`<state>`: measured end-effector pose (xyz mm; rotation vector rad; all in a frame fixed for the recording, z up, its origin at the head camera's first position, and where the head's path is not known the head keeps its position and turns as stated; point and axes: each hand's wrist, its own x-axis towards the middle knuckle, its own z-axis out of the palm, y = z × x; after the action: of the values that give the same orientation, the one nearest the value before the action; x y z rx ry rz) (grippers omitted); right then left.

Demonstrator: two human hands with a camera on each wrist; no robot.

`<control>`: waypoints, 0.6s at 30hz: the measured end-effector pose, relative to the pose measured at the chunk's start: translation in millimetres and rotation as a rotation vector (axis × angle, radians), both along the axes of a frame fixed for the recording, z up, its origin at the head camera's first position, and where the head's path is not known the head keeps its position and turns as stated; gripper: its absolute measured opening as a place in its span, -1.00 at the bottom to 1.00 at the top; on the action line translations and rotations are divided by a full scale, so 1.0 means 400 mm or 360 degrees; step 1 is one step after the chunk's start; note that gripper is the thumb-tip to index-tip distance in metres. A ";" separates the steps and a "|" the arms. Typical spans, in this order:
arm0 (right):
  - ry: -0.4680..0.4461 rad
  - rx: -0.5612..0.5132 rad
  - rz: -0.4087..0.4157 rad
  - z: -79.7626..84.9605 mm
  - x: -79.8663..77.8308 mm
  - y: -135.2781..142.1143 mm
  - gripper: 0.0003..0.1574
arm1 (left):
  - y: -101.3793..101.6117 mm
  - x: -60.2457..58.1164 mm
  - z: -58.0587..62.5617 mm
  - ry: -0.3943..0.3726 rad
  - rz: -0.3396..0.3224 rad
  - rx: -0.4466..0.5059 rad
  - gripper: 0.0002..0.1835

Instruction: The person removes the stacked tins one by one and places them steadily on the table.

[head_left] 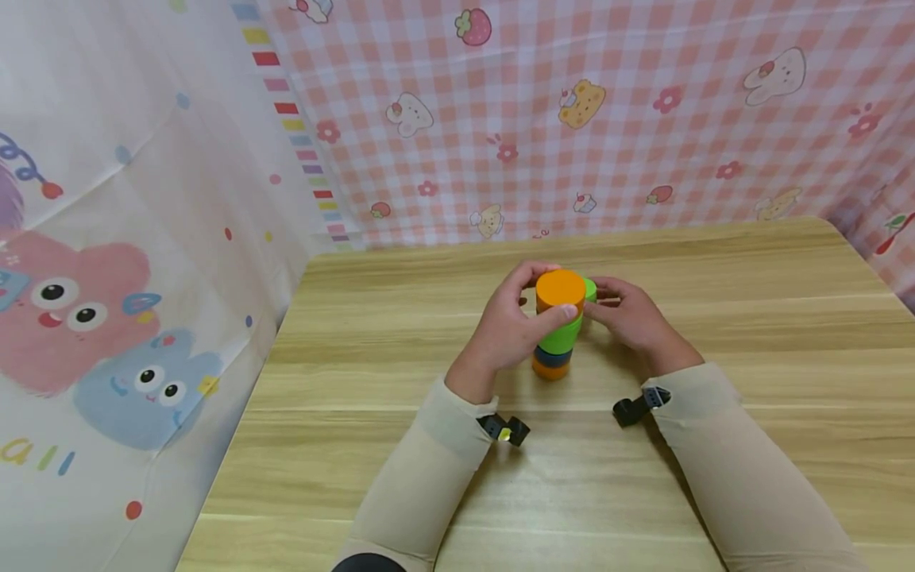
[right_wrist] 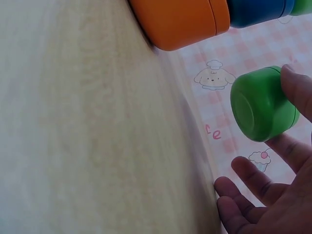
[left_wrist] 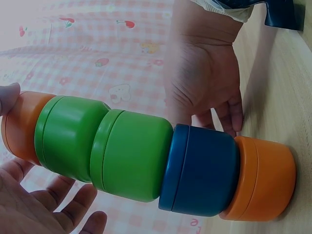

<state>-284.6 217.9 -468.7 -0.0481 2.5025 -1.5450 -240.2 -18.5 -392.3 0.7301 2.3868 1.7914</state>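
Note:
Small lidded jars stand in one upright column on the wooden table: an orange jar (left_wrist: 265, 178) at the bottom, a blue jar (left_wrist: 202, 170) above it, then two green jars, with an orange jar (head_left: 561, 287) on top. My left hand (head_left: 507, 322) grips the top orange jar, thumb on the near side and fingers round the far side. In my right hand (head_left: 632, 314), a separate green jar (right_wrist: 261, 103) is pinched between thumb and index finger, raised off the table just right of the column's upper part. Its other fingers spread below it.
The wooden table (head_left: 343, 445) reaches back to a pink checked cloth (head_left: 457, 119) with cartoon prints. A white printed cloth (head_left: 214, 334) hangs along the left side. Black straps with small devices sit on both sleeved wrists.

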 end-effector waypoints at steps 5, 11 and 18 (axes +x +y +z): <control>-0.0028 0.0066 0.0027 -0.008 -0.007 0.005 -0.14 | 0.001 -0.001 -0.001 0.0004 -0.0006 0.0006 -0.48; -0.0033 0.0098 0.0044 -0.013 -0.007 0.005 -0.11 | 0.002 -0.002 -0.002 0.0003 -0.0009 0.0008 -0.49; -0.0010 0.0141 0.0094 -0.013 -0.004 0.001 -0.13 | 0.001 -0.001 -0.001 0.0012 -0.0005 0.0003 -0.50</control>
<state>-286.1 218.1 -473.9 -0.1027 2.5376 -1.4082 -240.6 -18.0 -392.5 0.7417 2.3875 1.7931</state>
